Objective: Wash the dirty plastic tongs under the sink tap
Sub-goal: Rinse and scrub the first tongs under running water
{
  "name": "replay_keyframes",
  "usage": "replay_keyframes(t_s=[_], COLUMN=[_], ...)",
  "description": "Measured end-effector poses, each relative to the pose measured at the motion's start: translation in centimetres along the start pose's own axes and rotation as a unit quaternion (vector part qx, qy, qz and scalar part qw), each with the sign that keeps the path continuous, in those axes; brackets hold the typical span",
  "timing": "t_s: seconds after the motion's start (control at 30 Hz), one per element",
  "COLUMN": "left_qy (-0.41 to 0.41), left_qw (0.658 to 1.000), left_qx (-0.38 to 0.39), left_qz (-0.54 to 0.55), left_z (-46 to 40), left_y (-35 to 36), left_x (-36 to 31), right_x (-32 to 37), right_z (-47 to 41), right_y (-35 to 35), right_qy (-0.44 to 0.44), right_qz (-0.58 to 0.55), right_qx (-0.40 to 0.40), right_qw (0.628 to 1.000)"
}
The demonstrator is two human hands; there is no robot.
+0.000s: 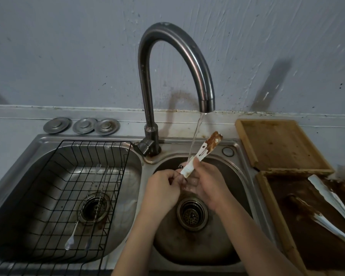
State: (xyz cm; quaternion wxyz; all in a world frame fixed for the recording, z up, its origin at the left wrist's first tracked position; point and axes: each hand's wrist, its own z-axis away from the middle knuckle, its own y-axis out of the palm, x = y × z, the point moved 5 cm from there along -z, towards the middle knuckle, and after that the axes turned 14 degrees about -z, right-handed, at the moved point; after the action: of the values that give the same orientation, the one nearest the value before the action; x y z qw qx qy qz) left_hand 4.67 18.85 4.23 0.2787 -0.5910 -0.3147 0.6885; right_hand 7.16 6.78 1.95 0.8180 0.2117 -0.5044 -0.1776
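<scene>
Both hands over right basin: right hand (207,184) gripping tongs (202,154), left hand (163,188) pinching lower end. Stream (195,136) missing brown-smeared tip; residue likely stays, wet plastic may slip.

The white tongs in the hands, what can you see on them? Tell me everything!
The white tongs look like thin plastic, long and flat. The far end is smeared with brown gunk, with brown drips lower down; the near end looks mostly clean. They tilt up and away to the right over the right sink basin. The right hand grips the lower part, the left hand touches near the bottom end. The tap's water stream lands on them near the right thumb.
</scene>
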Motion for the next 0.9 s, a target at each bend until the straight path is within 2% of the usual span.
replay_keyframes(t_s=[0.1, 0.2, 0.3, 0.43, 0.53, 0.63, 0.8, 0.9], left_qy=[0.003, 0.007, 0.016, 0.019, 0.03, 0.031, 0.01, 0.026], left_qw=[0.999, 0.999, 0.997, 0.996, 0.997, 0.997, 0.997, 0.999], left_qx=[-0.03, -0.044, -0.067, -0.084, -0.075, -0.07, -0.067, -0.034], left_qz=[-0.014, -0.019, -0.019, -0.02, -0.017, -0.015, -0.027, -0.012], left_z=[0.0, 0.1, 0.3, 0.5, 0.4, 0.6, 0.5, 0.7], left_y=[-0.7, -0.8, -1.0, -1.7, -1.7, -1.7, -2.2, -1.9], left_x=[-0.1, -0.3, -0.8, -0.9, -0.9, -0.9, -0.3, -0.7], right_x=[0.0, 0.0, 0.2, 0.3, 0.2, 0.0, 0.0, 0.6], right_z=[0.5, 0.5, 0.2, 0.9, 0.4, 0.0, 0.9, 0.7], right_y=[0.8, 1.2, 1.1, 1.4, 1.3, 0.9, 1.5, 1.6], right_qy=[0.001, -0.013, -0.005, -0.018, -0.028, -0.014, -0.023, -0.05], right_qz=[0.013, 0.043, -0.013, -0.009, 0.015, -0.042, -0.008, -0.002], right_qx=[0.047, 0.033, 0.014, 0.041, 0.012, -0.023, 0.023, 0.0], right_qw=[0.999, 0.998, 1.0, 0.999, 0.999, 0.999, 0.999, 0.999])
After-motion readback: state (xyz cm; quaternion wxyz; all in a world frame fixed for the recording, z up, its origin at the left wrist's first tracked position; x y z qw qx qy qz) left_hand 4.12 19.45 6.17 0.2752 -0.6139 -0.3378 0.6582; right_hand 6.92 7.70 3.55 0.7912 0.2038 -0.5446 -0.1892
